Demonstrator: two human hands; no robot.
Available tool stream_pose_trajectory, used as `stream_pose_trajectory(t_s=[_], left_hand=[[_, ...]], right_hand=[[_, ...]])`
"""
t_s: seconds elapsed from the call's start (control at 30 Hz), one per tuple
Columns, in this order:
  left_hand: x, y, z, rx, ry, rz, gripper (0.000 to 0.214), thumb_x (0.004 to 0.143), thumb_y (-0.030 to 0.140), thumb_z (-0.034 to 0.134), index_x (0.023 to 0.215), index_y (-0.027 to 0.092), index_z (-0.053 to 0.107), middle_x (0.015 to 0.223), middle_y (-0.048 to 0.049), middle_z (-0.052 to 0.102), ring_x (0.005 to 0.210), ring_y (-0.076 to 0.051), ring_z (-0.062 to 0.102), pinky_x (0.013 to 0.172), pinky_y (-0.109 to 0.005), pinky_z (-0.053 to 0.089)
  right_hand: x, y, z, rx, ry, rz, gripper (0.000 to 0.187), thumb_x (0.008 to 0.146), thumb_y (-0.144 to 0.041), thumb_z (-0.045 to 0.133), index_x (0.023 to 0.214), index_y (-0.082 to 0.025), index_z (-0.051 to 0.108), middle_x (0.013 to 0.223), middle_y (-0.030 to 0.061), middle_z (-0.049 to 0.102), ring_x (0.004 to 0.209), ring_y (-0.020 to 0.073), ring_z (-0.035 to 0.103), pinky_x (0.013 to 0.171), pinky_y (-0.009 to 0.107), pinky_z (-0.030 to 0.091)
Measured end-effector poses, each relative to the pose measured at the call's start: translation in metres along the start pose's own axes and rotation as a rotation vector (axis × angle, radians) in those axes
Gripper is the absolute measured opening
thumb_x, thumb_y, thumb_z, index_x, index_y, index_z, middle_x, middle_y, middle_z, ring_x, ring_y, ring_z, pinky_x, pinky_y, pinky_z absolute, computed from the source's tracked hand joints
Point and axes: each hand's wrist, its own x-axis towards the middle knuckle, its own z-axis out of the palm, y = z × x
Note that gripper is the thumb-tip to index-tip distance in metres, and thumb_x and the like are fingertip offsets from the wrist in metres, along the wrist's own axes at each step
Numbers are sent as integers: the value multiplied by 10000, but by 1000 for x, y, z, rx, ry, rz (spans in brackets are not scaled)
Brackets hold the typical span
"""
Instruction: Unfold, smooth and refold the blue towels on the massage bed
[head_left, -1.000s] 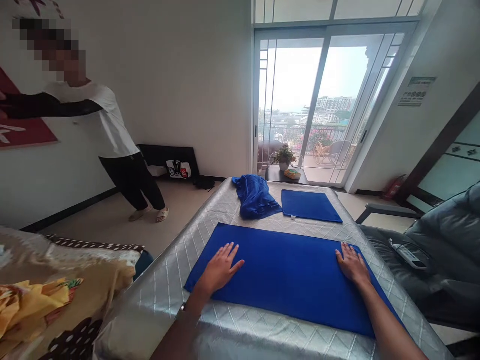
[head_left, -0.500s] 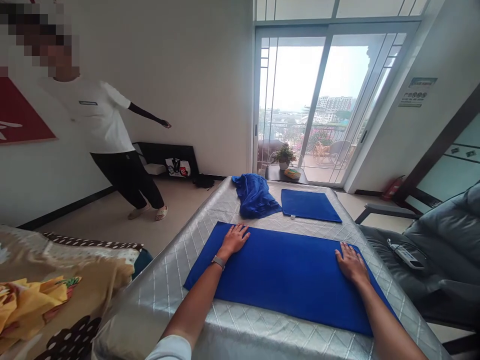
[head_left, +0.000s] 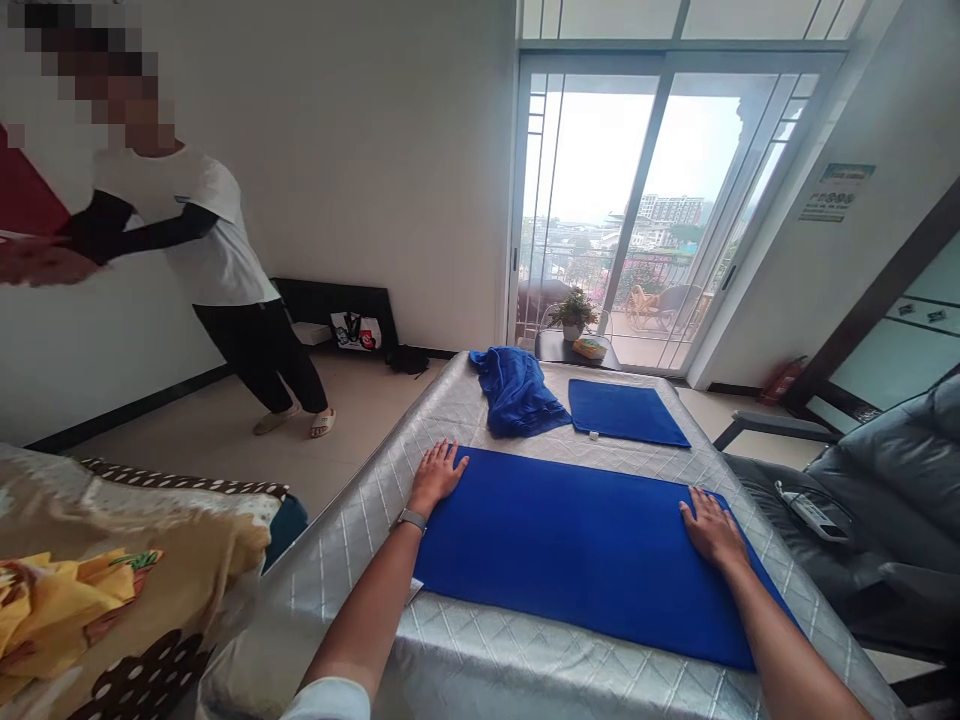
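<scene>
Two hands lie flat in my head view: the left hand (head_left: 437, 472) is spread open on the far left corner of the blue towel (head_left: 585, 550), the right hand (head_left: 709, 527) spread on its right edge. The towel lies smoothed across the silver quilted mattress (head_left: 352, 560). I judge it soft, light and limp, best pinched at the corners.

Towel (head_left: 585, 550) solid blue; table cover (head_left: 360, 560) silver, diamond-quilted; blanket (head_left: 112, 590) yellow-brown, dotted.

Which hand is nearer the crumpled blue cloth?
Left. On the flat towel, the left hand lies at the left corner, close to the crumpled blue cloth; the right hand, at the right edge, is farther.
</scene>
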Motion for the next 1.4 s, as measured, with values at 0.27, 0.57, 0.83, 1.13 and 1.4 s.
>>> stream_pose_trajectory(t_s=[0.27, 0.57, 0.83, 1.13, 1.4], left_hand=[[-1, 1, -1, 6, 39, -11, 649, 1040, 540, 289, 1558, 164, 391, 1625, -118, 374, 1529, -280, 261, 1249, -457, 176], [-1, 1, 0, -23, 68, -5, 635, 1035, 530, 322, 1532, 152, 439, 1605, -125, 410, 1517, -286, 289, 1255, -449, 168], [-1, -2, 1, 3, 62, -2, 629, 1043, 509, 315, 1541, 139, 419, 1627, -132, 366, 1515, -282, 297, 1253, -443, 184], [1, -1, 3, 33, 27, -20, 651, 1041, 540, 312, 1559, 154, 393, 1636, -133, 347, 1522, -274, 286, 1256, -451, 175], [2, -3, 6, 48, 50, -19, 636, 1045, 533, 311, 1557, 166, 397, 1628, -122, 369, 1515, -262, 301, 1250, -431, 180]], right_hand=[[2, 3, 4, -5, 9, 38, 716, 984, -506, 183, 1608, -173, 294, 1676, 76, 261, 1539, 284, 208, 1245, 494, 167], [4, 5, 3, -21, -3, 38, 718, 990, -527, 173, 1607, -183, 298, 1675, 77, 265, 1538, 275, 212, 1246, 484, 171], [9, 13, 1, 28, -48, 55, 709, 998, -503, 128, 1618, -187, 261, 1691, 60, 214, 1549, 258, 176, 1249, 493, 168], [5, -17, -23, -108, -47, 108, 677, 1012, -373, 174, 1547, -4, 363, 1642, 171, 307, 1531, 280, 236, 1252, 468, 140], [-49, -202, -12, 81, -39, -467, 652, 1042, -453, 209, 1567, -99, 367, 1649, 115, 306, 1537, 207, 222, 1250, 377, 146]])
